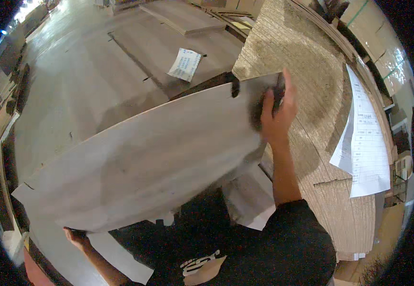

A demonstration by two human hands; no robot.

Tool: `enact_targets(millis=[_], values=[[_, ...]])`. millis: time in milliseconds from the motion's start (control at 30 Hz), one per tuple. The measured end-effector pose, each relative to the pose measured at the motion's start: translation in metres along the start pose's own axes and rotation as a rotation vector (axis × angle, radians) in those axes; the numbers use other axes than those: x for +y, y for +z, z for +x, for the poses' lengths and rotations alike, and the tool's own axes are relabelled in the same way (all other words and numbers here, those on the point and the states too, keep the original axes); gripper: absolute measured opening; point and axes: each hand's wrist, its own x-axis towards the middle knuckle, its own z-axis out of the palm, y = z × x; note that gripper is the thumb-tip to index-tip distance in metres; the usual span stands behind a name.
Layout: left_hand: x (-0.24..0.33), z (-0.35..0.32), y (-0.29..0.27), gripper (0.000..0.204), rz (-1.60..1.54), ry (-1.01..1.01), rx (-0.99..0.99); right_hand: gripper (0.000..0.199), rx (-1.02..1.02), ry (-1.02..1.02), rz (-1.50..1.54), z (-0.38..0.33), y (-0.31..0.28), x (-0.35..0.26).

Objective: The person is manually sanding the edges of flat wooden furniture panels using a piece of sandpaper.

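A long grey-brown cardboard sheet (159,152) spans the middle of the view, tilted so that its right end lies farther off. A dark notch cuts its far edge near the right end, and a short slit marks its left end. My right hand (279,114) grips the right end, with thumb and fingers at the edge; a dark patch lies beside them. At the near left edge my left hand (77,238) is closed on the sheet, most of its fingers hidden underneath. Behind lies a stack of flat cardboard blanks (73,95) with slits.
A small printed label sheet (185,64) lies on the blanks. To the right is a ribbed, shiny brown surface (311,95), with a white printed form (369,148) at its outer side. Another cardboard piece (249,195) sits close to my body. Stacked sheets (7,109) edge the left.
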Motion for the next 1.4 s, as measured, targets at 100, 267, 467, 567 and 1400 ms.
enact_targets(millis=[100,267,467,567,1400], values=[[0.008,-0.013,0.035,0.052,0.026,0.063,-0.032,0.052,-0.04,-0.247,-0.367,0.026,-0.021,-0.031],[0.002,0.026,0.061,0.048,0.042,0.102,-0.169,0.063,-0.539,-0.549,-0.083,0.022,-0.01,-0.071],[0.019,0.02,0.158,0.053,0.005,0.219,-0.256,0.041,-0.583,-0.527,0.008,0.038,-0.049,-0.104],[0.04,0.059,0.175,0.052,-0.01,0.266,-0.275,0.041,-0.643,-0.534,0.009,0.039,-0.094,-0.136],[-0.034,-0.001,0.479,0.093,1.703,1.055,-0.649,0.017,-0.886,0.512,-0.807,-0.012,-0.313,-0.074]])
